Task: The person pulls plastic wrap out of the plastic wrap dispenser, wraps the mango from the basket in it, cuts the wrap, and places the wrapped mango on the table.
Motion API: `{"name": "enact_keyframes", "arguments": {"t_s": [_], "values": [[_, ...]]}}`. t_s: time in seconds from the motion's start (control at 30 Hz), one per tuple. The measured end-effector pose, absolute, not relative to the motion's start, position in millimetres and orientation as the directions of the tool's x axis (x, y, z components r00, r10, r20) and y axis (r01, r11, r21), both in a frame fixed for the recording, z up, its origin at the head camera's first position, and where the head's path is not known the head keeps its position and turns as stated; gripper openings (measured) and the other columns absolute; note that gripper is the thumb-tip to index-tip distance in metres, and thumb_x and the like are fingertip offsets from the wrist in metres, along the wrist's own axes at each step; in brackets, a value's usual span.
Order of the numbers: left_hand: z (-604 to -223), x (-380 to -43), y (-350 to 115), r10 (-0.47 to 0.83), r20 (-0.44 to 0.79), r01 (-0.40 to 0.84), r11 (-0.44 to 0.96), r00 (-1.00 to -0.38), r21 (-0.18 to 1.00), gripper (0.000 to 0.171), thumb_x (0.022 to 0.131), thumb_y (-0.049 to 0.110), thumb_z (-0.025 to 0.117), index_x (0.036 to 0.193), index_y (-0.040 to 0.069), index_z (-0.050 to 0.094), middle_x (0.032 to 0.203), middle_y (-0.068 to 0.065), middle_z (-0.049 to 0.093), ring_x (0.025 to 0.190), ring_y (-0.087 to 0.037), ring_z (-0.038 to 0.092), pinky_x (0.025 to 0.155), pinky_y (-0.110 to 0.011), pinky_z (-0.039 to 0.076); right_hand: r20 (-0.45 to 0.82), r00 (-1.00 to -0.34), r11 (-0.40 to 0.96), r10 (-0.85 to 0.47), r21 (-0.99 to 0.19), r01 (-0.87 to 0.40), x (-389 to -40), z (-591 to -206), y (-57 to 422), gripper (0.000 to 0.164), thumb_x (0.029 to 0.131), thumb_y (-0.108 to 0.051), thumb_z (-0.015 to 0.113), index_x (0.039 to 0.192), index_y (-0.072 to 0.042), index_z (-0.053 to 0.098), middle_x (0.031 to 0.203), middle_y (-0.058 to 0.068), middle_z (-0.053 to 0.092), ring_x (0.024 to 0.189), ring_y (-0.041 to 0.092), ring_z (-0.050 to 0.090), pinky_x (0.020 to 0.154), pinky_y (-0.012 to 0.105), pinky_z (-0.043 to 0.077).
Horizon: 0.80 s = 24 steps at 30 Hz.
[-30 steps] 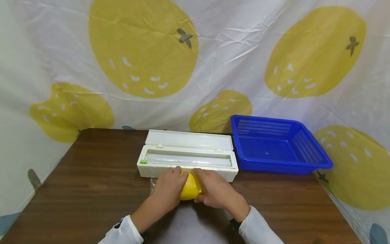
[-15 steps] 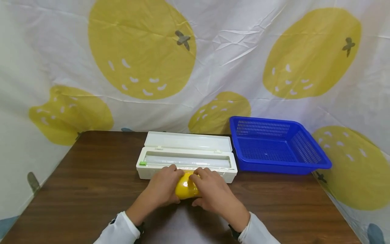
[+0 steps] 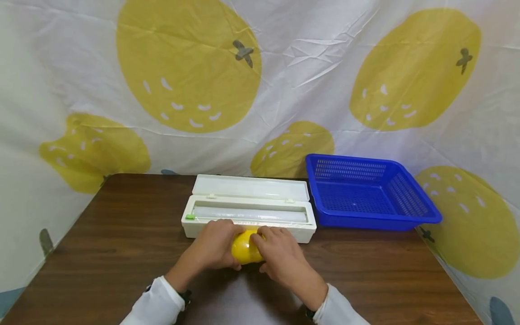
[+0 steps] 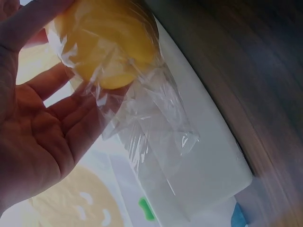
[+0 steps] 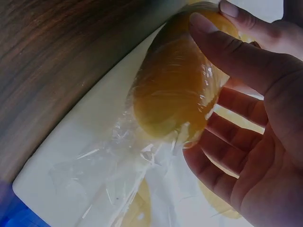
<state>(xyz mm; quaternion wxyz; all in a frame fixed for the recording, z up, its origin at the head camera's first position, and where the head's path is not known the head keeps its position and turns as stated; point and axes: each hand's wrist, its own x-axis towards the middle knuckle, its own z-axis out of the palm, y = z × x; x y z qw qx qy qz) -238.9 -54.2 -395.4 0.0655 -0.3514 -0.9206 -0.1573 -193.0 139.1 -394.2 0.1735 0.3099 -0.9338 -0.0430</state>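
Between my two hands a yellow bell pepper [image 3: 245, 247] is held just in front of a white cling film box [image 3: 305, 233]. My left hand [image 3: 215, 247] grips its left side, and my right hand [image 3: 283, 258] holds the other side with the thumb on top. In the left wrist view, clear cling film [image 4: 147, 125] covers the pepper and trails loosely over the box front. The right wrist view shows film [image 5: 102, 172] stretched tight round the pepper [image 5: 165, 90] and hanging wrinkled beyond its end.
The box's lid [image 3: 251, 188] is flipped back, showing the film roll [image 3: 252, 214] inside and a green slider [image 3: 190, 217] at its left end. A blue plastic basket [image 3: 378, 221] stands right of the box on the wooden table [image 3: 130, 253]. Behind hangs a fruit-print cloth [image 3: 292, 90].
Both hands have shifted slightly left with the pepper. The right thumb has come over the pepper's near side. The film end seen beside my left hand earlier is out of sight in the head view.
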Motion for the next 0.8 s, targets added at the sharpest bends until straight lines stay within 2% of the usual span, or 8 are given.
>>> {"name": "enact_keyframes", "arguments": {"t_s": [0.33,0.57,0.8], "values": [[-398,-244,-55,0.647,0.178,0.669,0.690,-0.741,0.276,0.059,0.050,0.041,0.094,0.098,0.015,0.072,0.072,0.005,0.060,0.065,-0.016,0.050,0.062,-0.036,0.043,0.324,-0.734,0.802,-0.597,0.212,-0.559,-197,-401,140,0.061,0.053,-0.035,0.095,0.102,-0.014,0.064,0.095,0.002,0.062,0.085,0.020,0.061,0.074,0.036,0.055],[-397,-244,-55,0.612,0.167,0.631,0.712,-0.773,0.309,0.078,0.049,0.042,0.094,0.114,0.006,0.068,0.092,-0.005,0.072,0.074,-0.020,0.056,0.069,-0.041,0.049,0.341,-0.725,0.799,-0.598,0.188,-0.571,-203,-404,143,0.059,0.054,-0.034,0.095,0.101,-0.014,0.065,0.094,0.002,0.063,0.083,0.020,0.061,0.072,0.037,0.056],[-395,-246,-58,0.635,0.149,0.640,0.681,-0.758,0.357,0.073,0.052,0.037,0.093,0.111,0.005,0.066,0.090,-0.006,0.071,0.072,-0.020,0.055,0.067,-0.040,0.049,0.315,-0.731,0.792,-0.605,0.139,-0.595,-206,-404,146,0.056,0.064,-0.034,0.089,0.111,-0.014,0.068,0.099,0.004,0.067,0.085,0.021,0.061,0.077,0.038,0.056]]}}
